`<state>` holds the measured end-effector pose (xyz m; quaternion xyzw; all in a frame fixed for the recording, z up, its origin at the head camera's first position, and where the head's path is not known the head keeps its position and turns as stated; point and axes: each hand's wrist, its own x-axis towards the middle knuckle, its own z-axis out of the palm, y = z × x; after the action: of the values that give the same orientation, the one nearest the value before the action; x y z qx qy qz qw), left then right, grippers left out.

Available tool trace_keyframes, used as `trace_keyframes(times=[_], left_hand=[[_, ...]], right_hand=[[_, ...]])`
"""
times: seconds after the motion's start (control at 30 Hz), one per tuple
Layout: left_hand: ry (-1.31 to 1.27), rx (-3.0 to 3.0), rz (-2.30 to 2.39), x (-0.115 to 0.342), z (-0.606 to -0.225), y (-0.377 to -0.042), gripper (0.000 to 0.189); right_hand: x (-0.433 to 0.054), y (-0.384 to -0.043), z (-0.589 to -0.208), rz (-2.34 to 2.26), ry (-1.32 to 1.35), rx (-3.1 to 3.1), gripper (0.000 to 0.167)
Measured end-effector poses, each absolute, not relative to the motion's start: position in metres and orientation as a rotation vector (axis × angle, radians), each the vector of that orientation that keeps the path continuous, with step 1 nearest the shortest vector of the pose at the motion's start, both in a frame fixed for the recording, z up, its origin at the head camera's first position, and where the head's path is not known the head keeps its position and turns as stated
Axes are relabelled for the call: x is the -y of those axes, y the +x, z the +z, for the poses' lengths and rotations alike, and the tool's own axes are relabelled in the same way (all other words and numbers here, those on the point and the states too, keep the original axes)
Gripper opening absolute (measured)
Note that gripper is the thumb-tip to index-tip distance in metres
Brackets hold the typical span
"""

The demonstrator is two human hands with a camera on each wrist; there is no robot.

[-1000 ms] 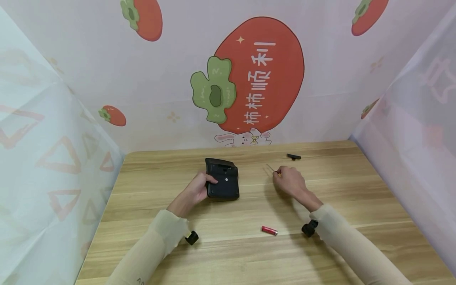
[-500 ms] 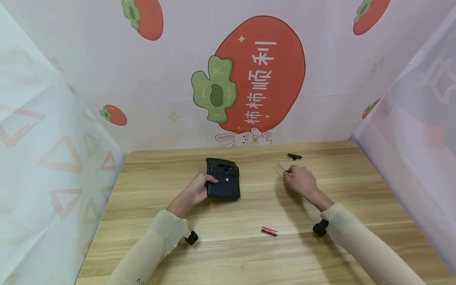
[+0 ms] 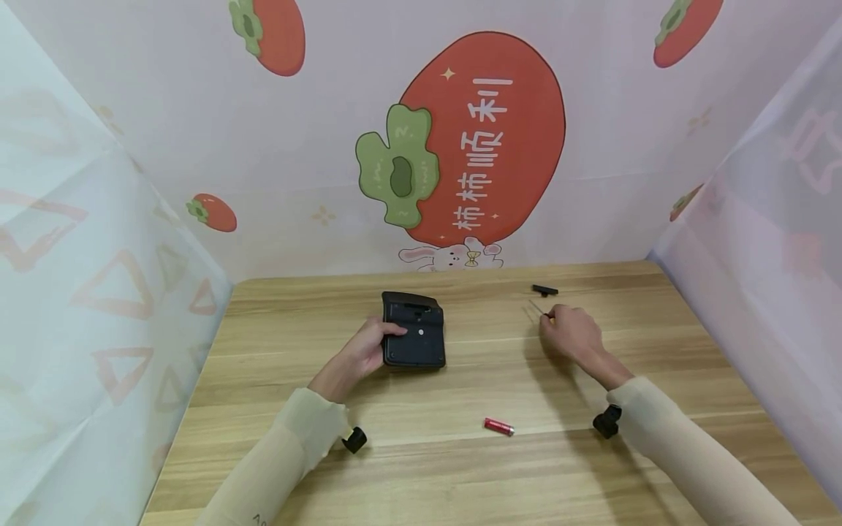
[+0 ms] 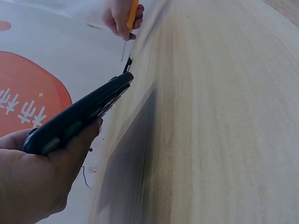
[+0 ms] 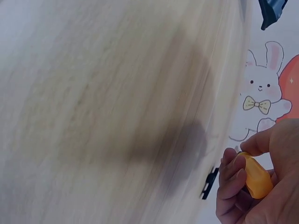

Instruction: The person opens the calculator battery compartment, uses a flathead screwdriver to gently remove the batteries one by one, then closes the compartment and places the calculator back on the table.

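Observation:
My left hand (image 3: 368,347) grips a black calculator (image 3: 416,349) by its left edge, thumb across the back, which faces up. A dark recess shows near the back's upper end. In the left wrist view the calculator (image 4: 77,116) is tilted above the table, with buttons on its underside. My right hand (image 3: 574,336) holds a screwdriver (image 3: 536,307), its thin shaft pointing up and left. The yellow handle (image 5: 257,177) lies within the curled fingers in the right wrist view. Just beyond that hand, a small black battery cover (image 3: 544,291) lies on the table.
A red battery (image 3: 498,427) lies on the wooden table (image 3: 421,482) between the forearms, nearer the front. A printed cloth backdrop (image 3: 296,161) stands along the far edge, with white cloth sides at left and right.
My right hand has moved to the right with the screwdriver, away from the calculator. The left hand and the calculator have stayed nearly in place.

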<state>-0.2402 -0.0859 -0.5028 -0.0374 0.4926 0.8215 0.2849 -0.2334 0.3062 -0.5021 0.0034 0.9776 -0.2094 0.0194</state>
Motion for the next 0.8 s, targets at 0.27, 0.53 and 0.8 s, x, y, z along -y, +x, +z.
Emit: trace_keyframes(times=[0.27,0.53,0.8], left_hand=[[-0.125,-1.298,2.226,0.085,-0.503,-0.241,0.069],[-0.119,-1.259,2.232,0.086,-0.503,-0.240,0.073],[-0.104,-1.214,2.255,0.087,-0.506,-0.240,0.074]], right_hand=[[-0.323,-0.235,-0.502,-0.616,0.025,-3.051,0.045],[-0.339,-0.237,-0.502,-0.555,0.060,-3.080,0.046],[-0.354,-0.240,-0.503,-0.521,0.121,-3.080,0.044]])
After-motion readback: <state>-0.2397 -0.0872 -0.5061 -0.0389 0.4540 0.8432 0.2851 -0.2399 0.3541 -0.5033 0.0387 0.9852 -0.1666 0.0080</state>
